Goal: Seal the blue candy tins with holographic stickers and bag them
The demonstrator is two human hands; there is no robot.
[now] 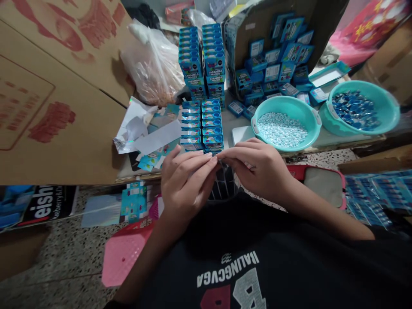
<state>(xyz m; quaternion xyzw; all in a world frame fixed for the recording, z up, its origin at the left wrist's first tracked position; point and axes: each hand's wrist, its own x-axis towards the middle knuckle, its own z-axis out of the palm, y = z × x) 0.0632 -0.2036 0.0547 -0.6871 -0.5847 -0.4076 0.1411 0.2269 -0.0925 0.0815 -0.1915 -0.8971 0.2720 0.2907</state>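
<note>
small piece (220, 159) (too small to identify) is pinched between left hand (185, 180) and right hand (257, 165) at the counter's (230, 122) 6 o'clock edge; boxes (202, 124) are stacked at 12 o'clock, candies (281, 128) are left in the basin (283, 104) at 1 o'clock.

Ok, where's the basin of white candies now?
Head view, right of centre: the teal basin sits just beyond the right hand, between the stacked blue boxes and the basin of blue-wrapped candies.
</note>
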